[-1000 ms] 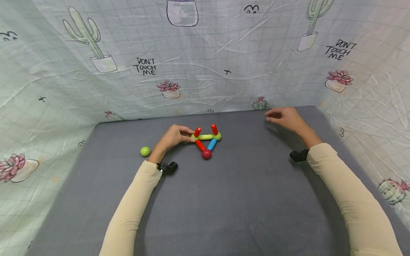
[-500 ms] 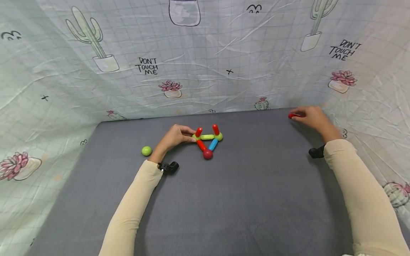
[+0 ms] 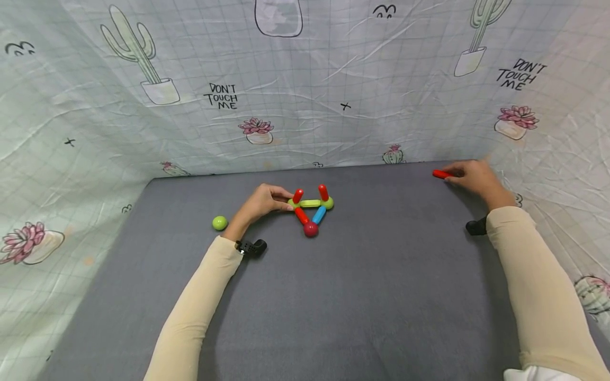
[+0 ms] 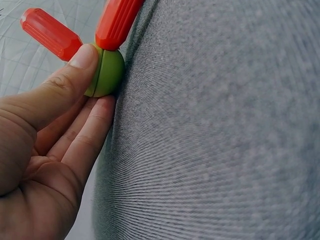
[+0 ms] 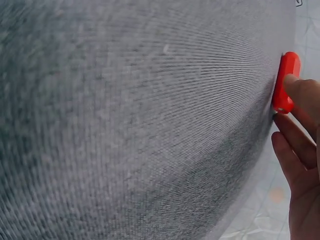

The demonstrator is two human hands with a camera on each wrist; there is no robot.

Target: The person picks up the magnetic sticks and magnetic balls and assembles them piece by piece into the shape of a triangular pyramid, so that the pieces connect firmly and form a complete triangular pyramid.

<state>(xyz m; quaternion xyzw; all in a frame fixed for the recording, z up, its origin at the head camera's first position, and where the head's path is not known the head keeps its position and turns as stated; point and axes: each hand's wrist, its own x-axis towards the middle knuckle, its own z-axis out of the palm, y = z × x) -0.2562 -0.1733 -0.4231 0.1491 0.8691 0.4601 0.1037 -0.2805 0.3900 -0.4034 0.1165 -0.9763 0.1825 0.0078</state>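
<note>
The left hand (image 3: 263,203) pinches the left green ball (image 4: 111,72) of a small frame between thumb and fingers. That frame joins two green balls and a dark red ball (image 3: 311,229) by a yellow-green rod (image 3: 310,203), a red rod (image 3: 302,216) and a blue rod (image 3: 319,215). From each green ball a further red rod (image 3: 323,192) sticks up. At the table's far right edge the right hand (image 3: 478,177) pinches a loose red rod (image 5: 287,82) by one end, thumb on its side, close to the tabletop.
A loose green ball (image 3: 220,223) lies on the grey table (image 3: 362,296), left of the left wrist. Behind the table's far edge hangs a printed cloth (image 3: 295,79), which also runs down both sides.
The right hand has moved right to the table's far corner and now pinches a red rod, which was out of view earlier. The left hand keeps its hold, and the frame stays in place.
</note>
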